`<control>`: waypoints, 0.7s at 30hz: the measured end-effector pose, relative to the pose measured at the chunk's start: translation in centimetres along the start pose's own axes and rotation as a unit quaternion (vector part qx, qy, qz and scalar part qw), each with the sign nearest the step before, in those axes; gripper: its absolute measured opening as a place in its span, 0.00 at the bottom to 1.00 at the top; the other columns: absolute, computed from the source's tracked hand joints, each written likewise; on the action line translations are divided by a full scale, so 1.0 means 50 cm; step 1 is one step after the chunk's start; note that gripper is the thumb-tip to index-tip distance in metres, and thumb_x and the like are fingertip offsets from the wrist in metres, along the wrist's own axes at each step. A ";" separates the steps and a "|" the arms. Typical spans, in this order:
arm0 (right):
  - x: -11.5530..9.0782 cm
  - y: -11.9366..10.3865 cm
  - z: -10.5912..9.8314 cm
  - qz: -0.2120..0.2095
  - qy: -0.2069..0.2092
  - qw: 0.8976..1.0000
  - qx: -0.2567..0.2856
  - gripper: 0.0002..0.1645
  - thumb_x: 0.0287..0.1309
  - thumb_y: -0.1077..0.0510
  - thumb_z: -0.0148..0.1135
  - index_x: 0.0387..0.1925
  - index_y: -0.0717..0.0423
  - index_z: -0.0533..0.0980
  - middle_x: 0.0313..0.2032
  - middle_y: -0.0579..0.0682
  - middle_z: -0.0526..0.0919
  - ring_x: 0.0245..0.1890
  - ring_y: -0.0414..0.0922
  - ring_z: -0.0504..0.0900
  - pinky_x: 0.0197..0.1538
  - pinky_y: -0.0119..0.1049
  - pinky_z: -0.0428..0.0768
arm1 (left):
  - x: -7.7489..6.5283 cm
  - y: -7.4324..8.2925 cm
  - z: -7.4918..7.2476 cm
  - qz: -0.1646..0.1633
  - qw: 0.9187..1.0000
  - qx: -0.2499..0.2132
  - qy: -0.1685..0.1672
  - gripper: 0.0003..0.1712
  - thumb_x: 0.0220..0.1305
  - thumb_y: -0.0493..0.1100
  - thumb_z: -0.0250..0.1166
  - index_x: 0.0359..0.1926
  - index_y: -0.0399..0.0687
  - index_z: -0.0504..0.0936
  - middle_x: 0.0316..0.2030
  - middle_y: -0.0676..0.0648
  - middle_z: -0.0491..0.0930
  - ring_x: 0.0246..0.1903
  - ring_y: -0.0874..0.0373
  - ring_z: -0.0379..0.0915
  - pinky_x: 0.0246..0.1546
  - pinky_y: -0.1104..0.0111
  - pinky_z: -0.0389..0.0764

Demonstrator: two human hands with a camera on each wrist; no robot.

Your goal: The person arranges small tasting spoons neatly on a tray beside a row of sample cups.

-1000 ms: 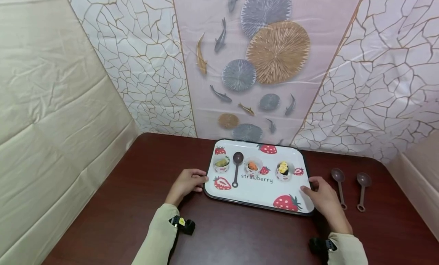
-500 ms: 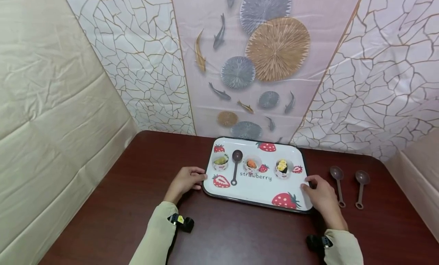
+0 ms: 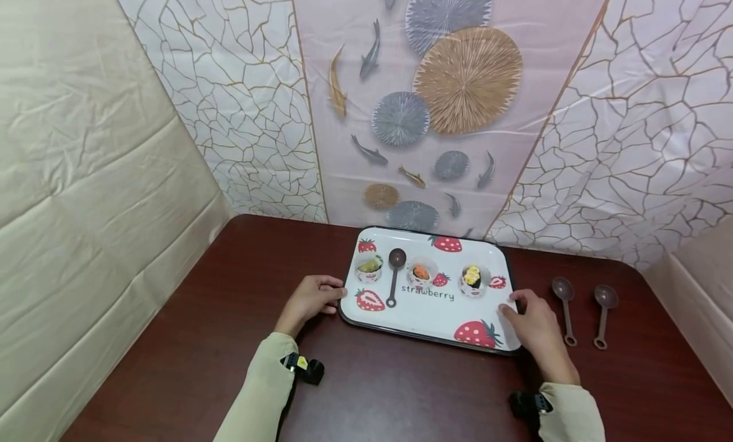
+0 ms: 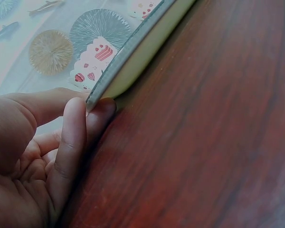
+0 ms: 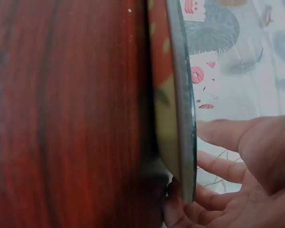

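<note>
A white strawberry-print tray [image 3: 424, 321] with a dark rim lies toward the back of the table. My left hand [image 3: 312, 302] grips its left edge; in the left wrist view a fingertip reaches under the rim. On the opposite side, my right hand [image 3: 535, 324] holds the right edge, thumb over the rim and fingers beneath it. Three small printed paper cups stand on the tray: one with greenish food [image 3: 369, 268], one with orange food [image 3: 420, 273], one with yellow-topped food [image 3: 472, 280]. A brown spoon [image 3: 394, 280] lies between the left and middle cups.
Two more brown spoons, one nearer the tray [image 3: 565, 310] and one farther right [image 3: 604, 315], lie on the dark red-brown table [image 3: 401, 391]. Behind the table hangs a patterned cloth [image 3: 401, 175]; a beige cloth [image 3: 103, 207] closes the left side.
The head view has shifted slightly. Both hands keep their hold on the tray's edges, and the tray, cups and spoons stay in place.
</note>
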State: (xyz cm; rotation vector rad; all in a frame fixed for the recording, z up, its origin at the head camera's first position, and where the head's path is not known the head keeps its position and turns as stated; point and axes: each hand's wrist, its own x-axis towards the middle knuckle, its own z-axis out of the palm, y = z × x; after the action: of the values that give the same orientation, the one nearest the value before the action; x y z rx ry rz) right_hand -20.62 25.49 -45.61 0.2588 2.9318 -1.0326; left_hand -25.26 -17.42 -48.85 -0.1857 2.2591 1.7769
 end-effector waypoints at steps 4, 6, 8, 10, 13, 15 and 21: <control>-0.002 -0.014 0.008 -0.004 -0.011 1.000 -0.028 0.31 0.75 0.55 0.60 0.66 0.75 0.67 0.64 0.80 0.63 0.60 0.72 0.65 0.63 0.72 0.70 | -0.001 0.000 -0.002 -0.001 1.000 -0.006 0.002 0.16 0.69 0.39 0.73 0.54 0.36 0.85 0.37 0.45 0.87 0.30 0.58 0.80 0.29 0.70 0.88; -0.004 -0.022 0.013 -0.003 -0.012 0.999 -0.042 0.31 0.74 0.55 0.62 0.66 0.75 0.67 0.64 0.81 0.60 0.61 0.74 0.62 0.63 0.73 0.69 | -0.002 0.000 -0.002 0.001 1.000 -0.007 0.001 0.16 0.69 0.39 0.73 0.54 0.36 0.85 0.37 0.45 0.87 0.30 0.58 0.81 0.30 0.69 0.88; -0.007 -0.028 0.019 -0.006 -0.011 0.998 -0.057 0.30 0.73 0.56 0.62 0.65 0.74 0.68 0.64 0.82 0.58 0.62 0.75 0.59 0.63 0.74 0.68 | -0.002 0.001 -0.002 -0.001 1.000 -0.009 0.000 0.16 0.69 0.39 0.73 0.54 0.36 0.86 0.36 0.45 0.87 0.30 0.58 0.81 0.30 0.69 0.88; -0.011 -0.035 0.025 -0.010 -0.011 0.998 -0.065 0.30 0.72 0.57 0.63 0.65 0.73 0.69 0.65 0.82 0.57 0.63 0.76 0.57 0.64 0.75 0.67 | -0.002 0.000 -0.002 0.000 1.000 -0.009 0.000 0.16 0.68 0.39 0.73 0.54 0.36 0.85 0.36 0.45 0.86 0.30 0.57 0.81 0.29 0.69 0.88; -0.016 -0.042 0.033 -0.023 -0.008 0.997 -0.074 0.29 0.71 0.58 0.64 0.65 0.72 0.71 0.67 0.81 0.56 0.66 0.78 0.55 0.65 0.77 0.65 | 0.000 -0.003 -0.002 -0.003 1.000 -0.011 -0.001 0.17 0.68 0.39 0.73 0.54 0.36 0.85 0.35 0.45 0.86 0.29 0.58 0.80 0.29 0.70 0.88; -0.020 -0.045 0.038 -0.041 -0.008 0.996 -0.076 0.26 0.70 0.59 0.64 0.63 0.72 0.73 0.68 0.81 0.57 0.68 0.78 0.54 0.68 0.77 0.62 | 0.000 -0.004 -0.002 -0.003 1.000 -0.012 -0.002 0.17 0.68 0.39 0.73 0.54 0.36 0.85 0.35 0.45 0.86 0.29 0.59 0.80 0.29 0.70 0.88; -0.023 -0.058 0.048 -0.119 0.005 0.988 -0.095 0.15 0.68 0.65 0.64 0.51 0.73 0.80 0.56 0.75 0.79 0.62 0.73 0.70 0.68 0.72 0.67 | 0.001 -0.002 -0.005 0.002 1.000 -0.014 -0.004 0.17 0.68 0.39 0.73 0.54 0.35 0.85 0.36 0.45 0.87 0.29 0.59 0.81 0.28 0.70 0.88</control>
State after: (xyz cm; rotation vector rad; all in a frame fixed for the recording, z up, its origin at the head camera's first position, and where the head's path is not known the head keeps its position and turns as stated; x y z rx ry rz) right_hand -20.04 21.59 -45.61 -0.0926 3.0984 -0.7631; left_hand -25.31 -17.69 -48.90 -0.1799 2.2312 1.8099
